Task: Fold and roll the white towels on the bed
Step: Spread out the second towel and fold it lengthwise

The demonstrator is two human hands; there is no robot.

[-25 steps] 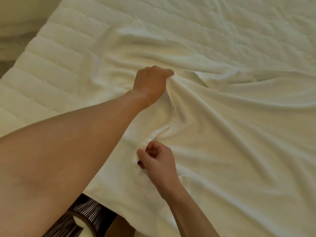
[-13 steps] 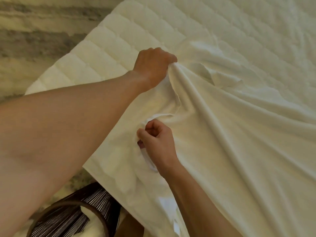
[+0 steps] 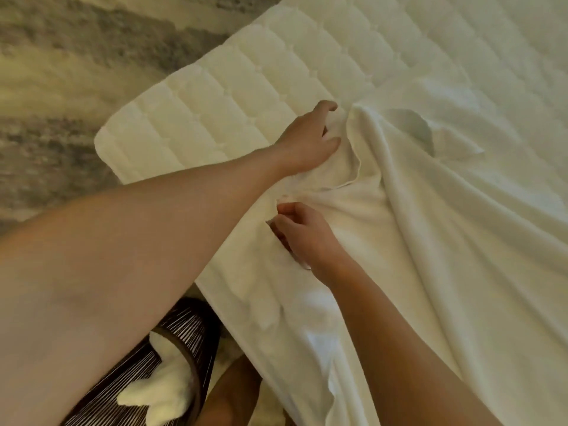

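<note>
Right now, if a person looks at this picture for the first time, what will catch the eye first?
The large white towel, creased and spread over the quilted mattress, fills the right side. At the centre both hands hold its bunched edge: the left hand farther up, the right hand pinching nearer. At the bottom left stands a dark striped basket with white cloth inside.

Quilted white bed [image 3: 246,96]; rumpled white towel [image 3: 430,241] spread across it, overhanging near edge.
</note>
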